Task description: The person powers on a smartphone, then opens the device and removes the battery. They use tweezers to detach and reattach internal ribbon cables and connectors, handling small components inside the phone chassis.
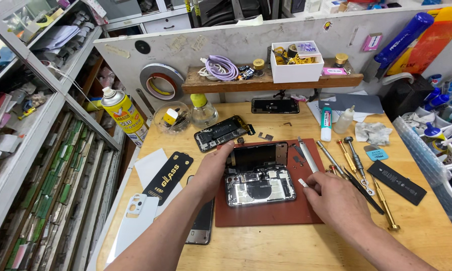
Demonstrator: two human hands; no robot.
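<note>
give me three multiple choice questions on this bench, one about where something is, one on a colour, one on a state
1. Where does the opened phone lie?
A. on the red mat
B. on the wooden shelf
C. in the glass bowl

2. What colour is the spray can?
A. blue
B. yellow
C. black

3. What is the left hand doing?
A. hanging clear of everything
B. gripping a screwdriver
C. resting on the phone's left edge

Answers: 1 A, the mat shows all round the phone. 2 B, its body is yellow with a white cap. 3 C, its fingers lie on the phone's edge, while the right hand pinches a small white piece.
</note>
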